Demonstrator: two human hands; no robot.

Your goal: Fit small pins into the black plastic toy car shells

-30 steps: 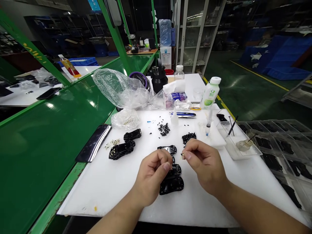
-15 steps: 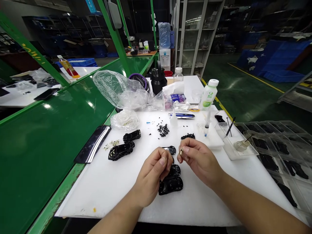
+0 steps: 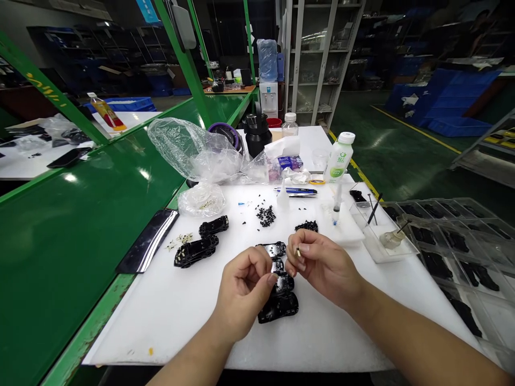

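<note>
My right hand (image 3: pixel 322 265) pinches a tiny pale part with a dark end (image 3: pixel 298 252) between thumb and fingertips, raised above the white work mat. My left hand (image 3: pixel 243 292) is beside it, fingers curled in and thumb bent toward them; anything between its fingertips is too small or hidden to make out. Under and between the hands stands a column of several glossy black toy car bodies (image 3: pixel 278 307), partly covered by the left hand. Two more black car bodies (image 3: pixel 196 251) sit to the left, next to a scatter of small pale parts (image 3: pixel 179 240).
Small black pieces lie in a pile (image 3: pixel 266 216) and a second heap (image 3: pixel 306 225). A syringe (image 3: pixel 337 205), a white bottle (image 3: pixel 340 156) and a clear tray (image 3: pixel 389 252) are at the right. Plastic bags (image 3: pixel 201 199) and a black glossy panel (image 3: pixel 148 241) are at the left.
My left hand has drawn a little left and down, and its thumb has moved away from the curled fingers. My right hand still pinches the pale part. The view has shifted slightly.
</note>
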